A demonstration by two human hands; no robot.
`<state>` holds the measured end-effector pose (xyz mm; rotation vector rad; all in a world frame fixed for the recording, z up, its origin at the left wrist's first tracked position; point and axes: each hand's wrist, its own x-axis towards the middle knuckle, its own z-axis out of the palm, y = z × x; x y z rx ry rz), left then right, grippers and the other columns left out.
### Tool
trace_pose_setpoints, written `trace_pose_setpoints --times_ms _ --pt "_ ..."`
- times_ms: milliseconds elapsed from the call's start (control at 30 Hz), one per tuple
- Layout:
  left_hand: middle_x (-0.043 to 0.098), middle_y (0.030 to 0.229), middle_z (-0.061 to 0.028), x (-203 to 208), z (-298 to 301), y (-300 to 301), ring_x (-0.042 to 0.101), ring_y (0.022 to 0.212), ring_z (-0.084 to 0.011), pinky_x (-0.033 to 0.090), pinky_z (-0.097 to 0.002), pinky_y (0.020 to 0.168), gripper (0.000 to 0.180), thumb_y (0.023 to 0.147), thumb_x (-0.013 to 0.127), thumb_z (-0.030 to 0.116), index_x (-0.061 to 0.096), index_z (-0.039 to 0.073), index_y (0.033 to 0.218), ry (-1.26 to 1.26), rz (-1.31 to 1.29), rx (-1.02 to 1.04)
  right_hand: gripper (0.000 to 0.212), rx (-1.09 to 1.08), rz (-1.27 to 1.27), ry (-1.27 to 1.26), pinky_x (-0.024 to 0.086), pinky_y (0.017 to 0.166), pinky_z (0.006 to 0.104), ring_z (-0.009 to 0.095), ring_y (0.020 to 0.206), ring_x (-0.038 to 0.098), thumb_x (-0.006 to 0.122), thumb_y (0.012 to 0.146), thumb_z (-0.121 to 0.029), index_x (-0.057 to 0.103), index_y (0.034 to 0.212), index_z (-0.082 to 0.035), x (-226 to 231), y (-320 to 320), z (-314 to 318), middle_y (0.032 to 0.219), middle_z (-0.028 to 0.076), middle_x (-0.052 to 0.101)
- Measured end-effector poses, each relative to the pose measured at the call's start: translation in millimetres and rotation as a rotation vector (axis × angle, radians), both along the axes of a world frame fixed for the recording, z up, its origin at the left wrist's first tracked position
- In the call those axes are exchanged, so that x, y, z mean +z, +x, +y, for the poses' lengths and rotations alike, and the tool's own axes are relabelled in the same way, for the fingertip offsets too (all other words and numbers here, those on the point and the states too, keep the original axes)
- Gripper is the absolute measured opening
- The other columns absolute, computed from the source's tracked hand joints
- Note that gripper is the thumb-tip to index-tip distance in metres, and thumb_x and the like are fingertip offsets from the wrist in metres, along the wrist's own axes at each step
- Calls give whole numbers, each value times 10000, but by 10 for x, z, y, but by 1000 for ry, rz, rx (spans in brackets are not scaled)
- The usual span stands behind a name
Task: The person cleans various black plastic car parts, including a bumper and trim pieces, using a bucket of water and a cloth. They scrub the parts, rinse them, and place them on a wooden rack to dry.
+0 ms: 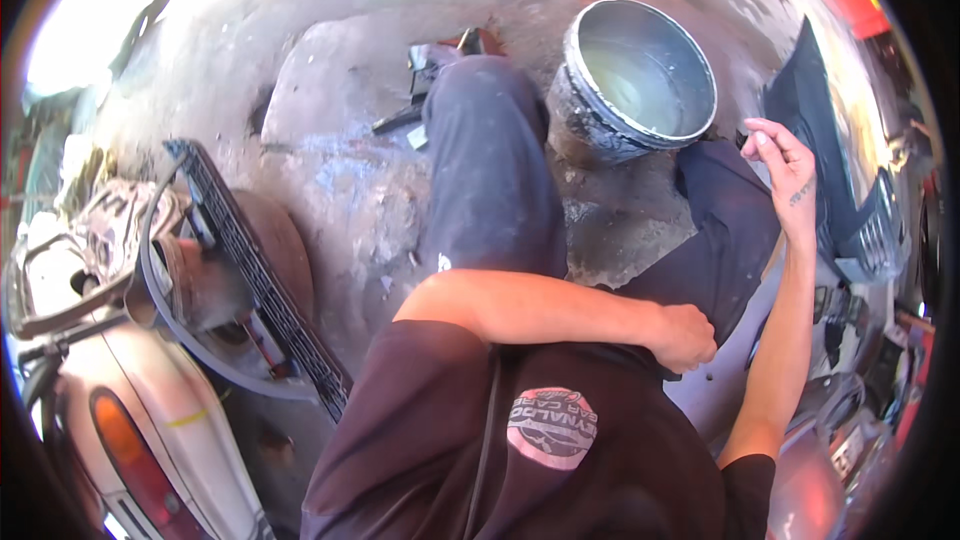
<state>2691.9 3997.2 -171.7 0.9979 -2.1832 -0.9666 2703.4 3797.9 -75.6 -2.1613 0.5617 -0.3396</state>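
My left arm crosses in front of my body, and my left hand point(685, 339) is curled closed near my right thigh. Whatever it may hold is hidden. Out to the right, my right hand point(783, 155) is raised beside my knee with its fingers pinched together. A small dark bit point(742, 138) shows at those fingertips, too small to name. Just ahead of my right knee stands a stained bucket point(572, 90) with cloudy water in it. Close by on the right is a dark curved panel point(803, 90), apart from the hand as far as I can see.
Left of me lie a black slatted grille point(262, 275) and a pale vehicle body part with an orange and red lamp point(130, 440). Small dark parts point(425, 90) sit on the stained floor point(340, 90) beyond my left knee. Clutter point(850, 410) fills the lower right.
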Motion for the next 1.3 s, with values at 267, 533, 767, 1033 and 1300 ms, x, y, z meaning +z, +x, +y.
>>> trace_pose_setpoints --times_ms 267,533,767,1033,1300 --pt "703 892 -105 679 1009 2805 682 785 -229 556 -348 725 133 911 646 147 714 37 941 -224 385 1164 221 332 111 -329 505 756 326 267 837 663 602 937 -74 677 1128 9 -429 1054 185 923 136 675" --pt "336 1497 -306 -2185 831 4902 450 1307 -480 497 -561 980 927 763 845 373 354 217 1534 478 -554 1756 231 116 -169 -300 517 844 400 335 955 637 610 855 66 689 1069 31 -1600 1610 558 1032 175 644" --pt "440 1393 -227 -3279 437 4942 491 1216 -474 504 -602 914 702 735 816 231 501 205 1361 428 -874 1643 314 158 -190 -428 521 868 429 366 981 636 623 749 108 693 1048 42 -1667 1664 477 1027 171 630" --pt "598 1055 -208 -2784 701 4678 620 976 -394 511 -461 854 481 685 765 63 558 22 1117 245 -213 1941 327 177 -372 -263 537 837 411 338 947 655 609 742 148 710 1033 37 -1536 1865 666 1025 172 660" --pt "585 1261 -186 -1828 928 4314 595 1153 -376 490 -418 988 458 711 746 -9 601 18 1144 -46 26 1680 521 -58 123 949 583 696 326 184 832 679 729 907 -316 589 1282 18 -2224 3607 1126 1044 127 692"
